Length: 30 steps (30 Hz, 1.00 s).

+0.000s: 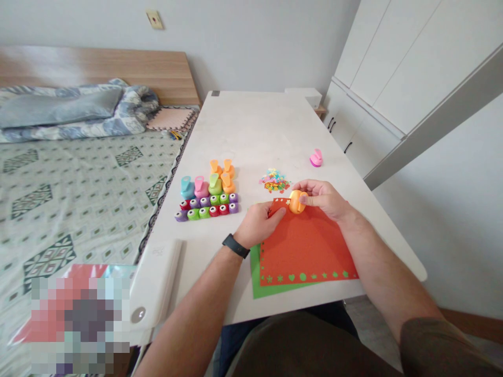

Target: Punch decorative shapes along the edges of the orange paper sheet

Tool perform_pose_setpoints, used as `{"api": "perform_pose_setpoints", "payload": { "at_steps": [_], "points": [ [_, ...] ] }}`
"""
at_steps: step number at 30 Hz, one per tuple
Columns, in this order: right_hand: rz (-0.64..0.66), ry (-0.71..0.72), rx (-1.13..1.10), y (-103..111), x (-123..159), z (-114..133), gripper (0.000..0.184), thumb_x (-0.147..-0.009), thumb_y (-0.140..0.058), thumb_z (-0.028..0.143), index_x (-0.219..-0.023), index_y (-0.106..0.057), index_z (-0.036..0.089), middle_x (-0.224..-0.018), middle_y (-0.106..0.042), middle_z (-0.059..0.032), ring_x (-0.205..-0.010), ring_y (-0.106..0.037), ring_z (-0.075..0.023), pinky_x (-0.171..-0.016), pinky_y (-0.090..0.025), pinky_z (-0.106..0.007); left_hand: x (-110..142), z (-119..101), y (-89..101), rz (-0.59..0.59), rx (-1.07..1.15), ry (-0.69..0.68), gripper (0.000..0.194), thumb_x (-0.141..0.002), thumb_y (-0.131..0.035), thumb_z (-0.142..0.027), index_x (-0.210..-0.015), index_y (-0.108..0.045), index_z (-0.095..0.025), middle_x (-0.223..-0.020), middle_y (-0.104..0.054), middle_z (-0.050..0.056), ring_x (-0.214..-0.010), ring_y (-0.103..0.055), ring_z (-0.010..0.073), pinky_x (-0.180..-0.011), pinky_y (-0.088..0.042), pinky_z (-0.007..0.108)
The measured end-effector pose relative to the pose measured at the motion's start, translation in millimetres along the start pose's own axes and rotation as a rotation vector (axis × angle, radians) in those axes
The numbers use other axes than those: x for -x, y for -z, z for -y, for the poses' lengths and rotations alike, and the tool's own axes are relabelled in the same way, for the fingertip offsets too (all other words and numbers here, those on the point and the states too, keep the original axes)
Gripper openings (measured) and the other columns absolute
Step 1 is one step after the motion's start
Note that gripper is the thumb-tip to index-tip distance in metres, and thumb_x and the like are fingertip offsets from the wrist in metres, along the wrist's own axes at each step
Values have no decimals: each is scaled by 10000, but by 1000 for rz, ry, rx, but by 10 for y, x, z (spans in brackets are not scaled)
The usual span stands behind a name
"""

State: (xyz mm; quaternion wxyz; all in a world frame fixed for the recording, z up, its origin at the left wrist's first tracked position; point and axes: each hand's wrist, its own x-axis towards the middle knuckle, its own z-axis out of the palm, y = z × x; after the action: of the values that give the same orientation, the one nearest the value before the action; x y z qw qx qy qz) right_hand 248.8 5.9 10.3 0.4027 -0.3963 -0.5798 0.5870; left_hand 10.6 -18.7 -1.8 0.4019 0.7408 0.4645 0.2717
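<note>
White table [251, 125], red paper [308, 246] on it. My right hand [325, 199] grips orange punch [296, 204] at paper's far edge; left hand [260, 222] holds paper's far-left corner.

Matt orange-red paper [310, 246] overlies matt green paper [256, 277] by the near edge of the smooth white surface [251, 125]; at the paper's far edge, the orange punch [297, 204] is shiny plastic; towards the surface's right edge, the pink punch [316, 158] is smooth plastic; at its near-left corner, the white case [157, 277] looks plastic.
</note>
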Motion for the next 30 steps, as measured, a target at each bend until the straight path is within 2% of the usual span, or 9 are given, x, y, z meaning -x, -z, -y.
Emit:
{"api": "perform_pose_setpoints", "payload": {
  "at_steps": [5, 9, 14, 18, 20, 25, 30],
  "points": [
    [-16, 2, 7, -5, -11, -6, 429, -731, -889, 362, -1099, -739, 203, -1003, -751, -62, -848, -688, -189, -793, -549, -323, 4, -2, -3, 2, -3, 2, 407, -966, -487, -494, -725, -530, -169, -642, -457, -32, -597, -378, 102, -541, -255, 252],
    [-81, 18, 28, -34, -26, -5, 412, -725, -887, 415, -1044, -745, 196, -974, -756, -75, -827, -685, -206, -784, -559, -357, 2, -9, -8, -4, -9, 3, 409, -964, -491, -489, -706, -498, -172, -636, -423, -39, -590, -364, 97, -536, -243, 252],
    [-35, 4, 70, -58, -1, 27, 497, -764, -855, 428, -1184, -713, 204, -1106, -743, -81, -937, -692, -216, -868, -545, -365, -5, -4, -7, -4, -6, 6, 400, -968, -482, -487, -721, -504, -173, -639, -425, -38, -593, -366, 98, -537, -246, 253],
    [-37, 21, 65, -51, 18, 54, 478, -790, -833, 415, -1195, -699, 200, -1102, -734, -71, -951, -687, -215, -872, -540, -349, 0, -9, 3, -5, -18, 19, 407, -965, -480, -499, -723, -512, -173, -635, -443, -35, -591, -381, 101, -535, -245, 256],
    [-102, 44, 40, -35, 3, 43, 465, -788, -832, 421, -1179, -700, 205, -1086, -733, -65, -945, -685, -216, -868, -544, -348, 3, -10, 8, -10, -30, 30, 420, -962, -482, -509, -709, -504, -174, -627, -439, -35, -583, -376, 100, -531, -238, 259],
    [-387, 124, -8, 43, -81, -26, 455, -768, -835, 463, -1135, -705, 227, -1030, -730, -49, -920, -680, -215, -872, -557, -370, -4, 7, 11, -23, -47, 53, 444, -952, -490, -528, -680, -477, -178, -609, -415, -37, -569, -358, 99, -523, -222, 267],
    [-464, 148, -126, 71, -126, -43, 373, -774, -837, 422, -1065, -699, 235, -979, -722, -35, -884, -675, -195, -817, -569, -361, -12, 35, 6, -21, -34, 60, 444, -944, -493, -530, -672, -472, -180, -602, -401, -39, -567, -351, 99, -522, -215, 269]
  ]
}}
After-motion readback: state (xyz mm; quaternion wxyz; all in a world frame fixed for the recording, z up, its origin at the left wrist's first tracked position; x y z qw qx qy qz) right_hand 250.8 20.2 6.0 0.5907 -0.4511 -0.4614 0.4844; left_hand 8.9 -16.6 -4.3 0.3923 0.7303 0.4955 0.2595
